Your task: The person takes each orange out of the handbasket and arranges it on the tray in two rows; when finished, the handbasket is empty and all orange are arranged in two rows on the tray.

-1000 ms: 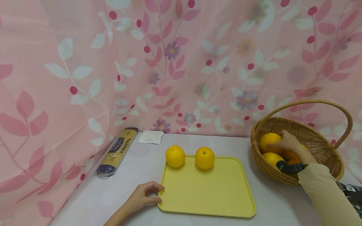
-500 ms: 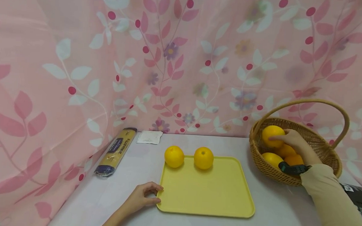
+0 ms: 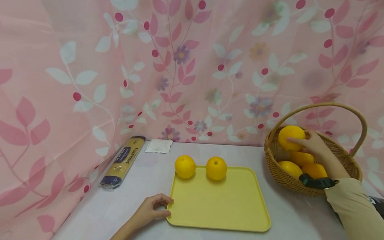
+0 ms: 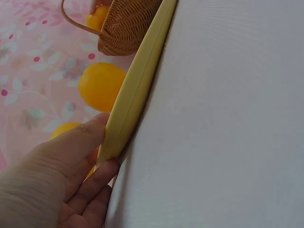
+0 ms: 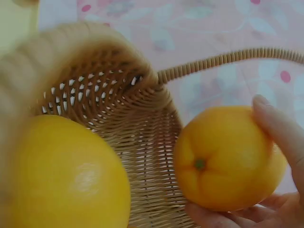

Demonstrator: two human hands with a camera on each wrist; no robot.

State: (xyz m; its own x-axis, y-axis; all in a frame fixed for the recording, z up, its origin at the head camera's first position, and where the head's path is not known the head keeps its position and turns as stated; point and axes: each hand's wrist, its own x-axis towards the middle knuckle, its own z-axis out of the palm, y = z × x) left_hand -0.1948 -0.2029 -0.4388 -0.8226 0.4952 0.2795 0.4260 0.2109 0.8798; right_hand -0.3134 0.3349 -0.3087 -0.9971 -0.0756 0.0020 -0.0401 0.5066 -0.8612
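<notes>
In the head view my right hand (image 3: 318,147) grips an orange (image 3: 291,137) above the fruit in the wicker basket (image 3: 277,182). The right wrist view shows thumb and fingers round this orange (image 5: 228,159), with its green stem spot facing the camera. My left hand (image 3: 151,211) pinches the left rim of the yellow tray (image 3: 220,205). Close up in the left wrist view, the thumb is on the tray's (image 4: 135,90) upper edge and the fingers sit at its lower side. Two oranges, a left one (image 3: 185,166) and a right one (image 3: 216,168), rest along the tray's far edge.
Several more oranges lie in the basket, among them a front one (image 3: 290,168). The basket's tall handle (image 3: 330,104) arches over it. A spaghetti pack (image 3: 124,161) and a white packet (image 3: 159,145) lie at the back left. A pink floral curtain (image 3: 194,63) hangs behind the table.
My right hand has lifted an orange up from among the others in the basket, exposing the fruit beneath it. The left hand stays at the tray's rim.
</notes>
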